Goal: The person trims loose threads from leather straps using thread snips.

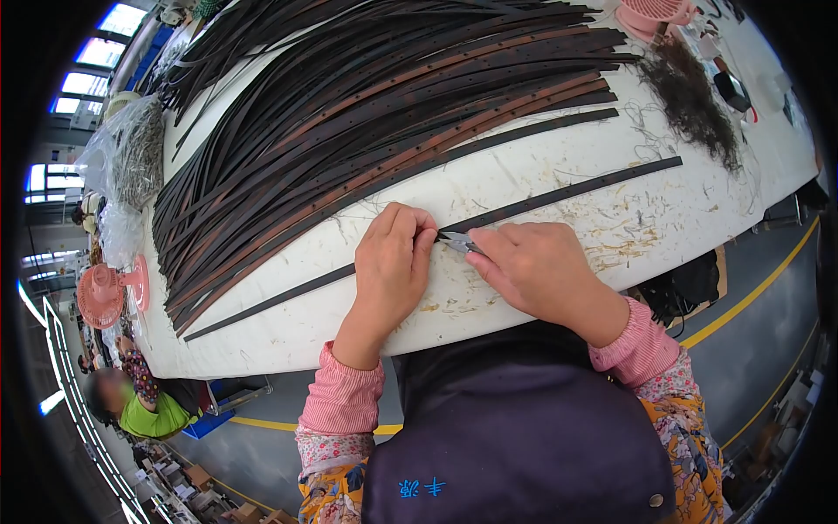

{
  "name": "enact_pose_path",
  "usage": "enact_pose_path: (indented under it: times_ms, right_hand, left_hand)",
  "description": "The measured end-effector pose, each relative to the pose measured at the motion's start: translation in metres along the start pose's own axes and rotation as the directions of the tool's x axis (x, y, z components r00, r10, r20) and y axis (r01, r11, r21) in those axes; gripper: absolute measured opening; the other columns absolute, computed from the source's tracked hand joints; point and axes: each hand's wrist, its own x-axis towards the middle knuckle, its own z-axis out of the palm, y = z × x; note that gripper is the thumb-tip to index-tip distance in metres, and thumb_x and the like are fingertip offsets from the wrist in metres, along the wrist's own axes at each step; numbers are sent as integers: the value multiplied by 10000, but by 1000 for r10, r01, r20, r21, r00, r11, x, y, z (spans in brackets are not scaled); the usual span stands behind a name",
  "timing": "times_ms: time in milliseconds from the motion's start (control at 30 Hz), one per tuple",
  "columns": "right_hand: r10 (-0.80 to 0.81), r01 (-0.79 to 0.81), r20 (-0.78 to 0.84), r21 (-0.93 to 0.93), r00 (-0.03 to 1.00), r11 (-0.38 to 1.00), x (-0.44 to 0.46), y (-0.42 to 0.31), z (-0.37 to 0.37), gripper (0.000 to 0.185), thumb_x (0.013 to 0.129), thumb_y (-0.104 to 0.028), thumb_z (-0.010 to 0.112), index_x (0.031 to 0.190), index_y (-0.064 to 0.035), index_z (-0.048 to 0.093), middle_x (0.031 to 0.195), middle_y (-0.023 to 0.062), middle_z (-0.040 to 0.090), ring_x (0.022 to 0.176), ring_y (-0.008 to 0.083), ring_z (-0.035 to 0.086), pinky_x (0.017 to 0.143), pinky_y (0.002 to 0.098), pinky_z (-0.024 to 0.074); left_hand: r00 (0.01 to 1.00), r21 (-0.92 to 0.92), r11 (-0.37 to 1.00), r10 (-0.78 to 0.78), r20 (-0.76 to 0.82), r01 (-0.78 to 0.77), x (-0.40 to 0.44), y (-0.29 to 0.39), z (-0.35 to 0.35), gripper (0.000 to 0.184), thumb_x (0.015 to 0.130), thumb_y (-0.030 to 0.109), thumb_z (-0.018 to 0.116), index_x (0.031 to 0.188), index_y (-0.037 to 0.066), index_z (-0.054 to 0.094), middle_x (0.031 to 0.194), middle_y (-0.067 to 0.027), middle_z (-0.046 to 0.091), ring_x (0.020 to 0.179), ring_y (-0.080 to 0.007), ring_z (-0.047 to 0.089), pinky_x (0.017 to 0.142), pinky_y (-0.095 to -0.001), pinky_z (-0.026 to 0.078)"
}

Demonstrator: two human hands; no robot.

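One long dark strap lies slantwise across the white table, in front of me. My left hand is closed over the middle of this strap, thumb and fingers pinched together at it. Small metal thread snips sit in my right hand, their tip pointing left, close to my left fingertips at the strap. Whether the blades touch the strap or a thread is too small to tell. Just beyond lies a large pile of dark and brown straps with small holes along them.
A heap of dark thread scraps lies at the right. One pink fan stands at the top right, another pink fan at the left. Plastic bags bulge at the left edge. A person in a green top is at lower left.
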Motion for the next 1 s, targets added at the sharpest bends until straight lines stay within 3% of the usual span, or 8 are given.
enact_pose_path:
  times_ms: [467, 567, 633, 767, 833, 900, 967, 1000]
  right_hand:
    - [17, -18, 27, 39, 999, 999, 2, 0, -1, 179, 965, -248, 718, 891, -100, 650, 692, 46, 629, 627, 249, 674, 549, 387, 523]
    - [20, -20, 9, 51, 1000, 998, 2, 0, -1, 181, 965, -245, 717, 881, -103, 643, 690, 48, 628, 624, 254, 672, 543, 390, 520]
    - [36, -37, 41, 43, 999, 998, 0, 1, 0, 181, 967, -247, 716, 885, -103, 642, 692, 50, 630, 628, 255, 673, 542, 393, 517]
    - [34, -35, 45, 19, 998, 999, -2, 5, -4, 171, 967, -248, 717, 903, -103, 654, 688, 51, 626, 631, 259, 670, 544, 399, 512]
    - [47, -48, 21, 19, 999, 999, -5, 10, -6, 157, 968, -248, 718, 940, -97, 684, 695, 58, 635, 632, 268, 667, 547, 405, 506]
    - [52, -52, 11, 25, 999, 998, -8, 16, -10, 155, 969, -246, 718, 958, -94, 696, 699, 60, 639, 634, 273, 665, 550, 406, 505]
    - [60, -60, 2, 31, 998, 998, -12, 20, -14, 155, 970, -245, 717, 976, -90, 708, 704, 63, 644, 635, 278, 664, 554, 406, 505]
    - [71, -71, 5, 22, 997, 997, -13, 22, -16, 156, 970, -243, 717, 984, -88, 712, 706, 65, 647, 634, 282, 663, 557, 405, 506]
  left_hand:
    - [1000, 1, 1000, -3, 1, 3, 0, 0, 1, 48, 951, 20, 648, 972, 15, 606, 898, -137, 603, 795, -342, 603, 722, -394, 491]
    - [1000, 2, 1000, 1, -4, -1, -1, -1, 0, 32, 985, 24, 627, 983, 10, 599, 886, -125, 602, 781, -283, 609, 720, -374, 490]
    - [982, -158, 973, -178, -61, 166, -4, -8, -3, 57, 991, 22, 617, 1046, 31, 609, 940, -122, 629, 845, -293, 629, 768, -378, 506]
    - [909, -469, 851, -364, -205, 235, -9, -44, -19, 131, 1001, 3, 597, 1127, 36, 611, 1012, -99, 656, 902, -234, 613, 807, -353, 493]
    - [857, 21, 989, -119, -501, 149, -9, -46, -31, 226, 987, -1, 611, 1208, 43, 613, 1103, -79, 671, 997, -200, 593, 858, -350, 479]
    - [877, 82, 985, -94, -472, 150, -16, -43, -40, 262, 978, 2, 626, 1236, 46, 641, 1175, -87, 678, 1022, -172, 579, 877, -304, 476]
    - [970, 193, 981, 17, -242, 30, -20, -32, -44, 223, 940, -7, 659, 1151, 55, 694, 1159, -101, 677, 1033, -212, 590, 881, -335, 472]
    - [981, 102, 992, -53, -185, 73, -22, -21, -42, 181, 913, 8, 698, 1086, 56, 722, 1144, -113, 678, 1034, -265, 601, 890, -360, 469]
